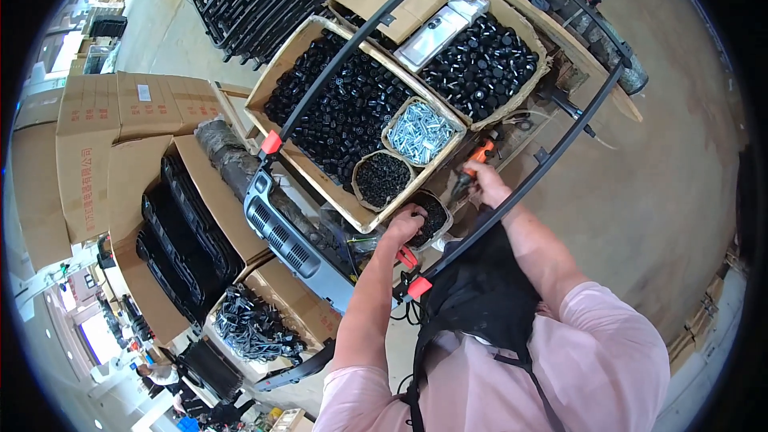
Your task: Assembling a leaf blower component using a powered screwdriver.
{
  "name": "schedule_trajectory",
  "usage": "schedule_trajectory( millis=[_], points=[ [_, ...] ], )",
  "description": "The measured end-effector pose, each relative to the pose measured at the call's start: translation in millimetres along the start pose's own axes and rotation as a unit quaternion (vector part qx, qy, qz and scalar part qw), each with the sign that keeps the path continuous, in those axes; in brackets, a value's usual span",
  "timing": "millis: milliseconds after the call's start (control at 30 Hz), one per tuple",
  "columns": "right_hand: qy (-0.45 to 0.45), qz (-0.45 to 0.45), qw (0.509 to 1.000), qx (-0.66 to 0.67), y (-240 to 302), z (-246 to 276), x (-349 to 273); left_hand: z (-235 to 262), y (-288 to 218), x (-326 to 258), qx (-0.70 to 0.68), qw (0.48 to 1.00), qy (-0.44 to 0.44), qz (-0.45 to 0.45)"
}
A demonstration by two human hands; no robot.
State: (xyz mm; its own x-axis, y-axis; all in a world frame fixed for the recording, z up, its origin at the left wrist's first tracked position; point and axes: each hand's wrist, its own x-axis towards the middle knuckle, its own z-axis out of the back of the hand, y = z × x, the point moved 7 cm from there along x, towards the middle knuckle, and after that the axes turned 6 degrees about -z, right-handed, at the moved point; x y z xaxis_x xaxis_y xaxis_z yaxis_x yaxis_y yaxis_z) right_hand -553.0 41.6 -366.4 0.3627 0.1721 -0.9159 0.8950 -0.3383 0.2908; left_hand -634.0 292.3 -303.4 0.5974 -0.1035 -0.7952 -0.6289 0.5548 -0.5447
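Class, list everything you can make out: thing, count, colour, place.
Frame: one, black, across centre
Vented housing: one, grey, centre left
Plastic parts: many, black, wooden box
Screws: many, silver, same box
Caps: many, black, upper right
Flat piece: one, silver, beside caps
Stacked frames: many, black, top left
Cartons: several, brown, left
Trays: several, black, inside carton
Loose parts: many, black-silver, lower left
Small pieces: many, dark, below box
Tool: one, orange-black, beside box
Left hand: one, bare, at small pieces
Right hand: one, bare, gripping tool
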Motion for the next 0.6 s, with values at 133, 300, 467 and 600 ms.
schedule_trajectory(
  millis=[133,300,467,600],
  points=[
    [0.078,-0.061,0.994,0.049,12.9,36.3,-12.7,-12.0,1.7,5.2,-0.261,0.964,0.046,0.022],
    [0.149,0.026,0.984,0.093,7.6,38.6,-71.1,-7.3,17.8,1.1,-0.353,0.930,0.075,0.068],
    [0.104,0.076,0.978,0.165,-37.1,77.2,-115.3,-16.4,2.1,-8.4,-0.419,0.900,0.104,0.062],
    [0.119,0.060,0.975,0.177,-64.5,87.3,-150.8,-10.7,6.2,-20.1,-0.451,0.878,0.158,0.027]
  ],
)
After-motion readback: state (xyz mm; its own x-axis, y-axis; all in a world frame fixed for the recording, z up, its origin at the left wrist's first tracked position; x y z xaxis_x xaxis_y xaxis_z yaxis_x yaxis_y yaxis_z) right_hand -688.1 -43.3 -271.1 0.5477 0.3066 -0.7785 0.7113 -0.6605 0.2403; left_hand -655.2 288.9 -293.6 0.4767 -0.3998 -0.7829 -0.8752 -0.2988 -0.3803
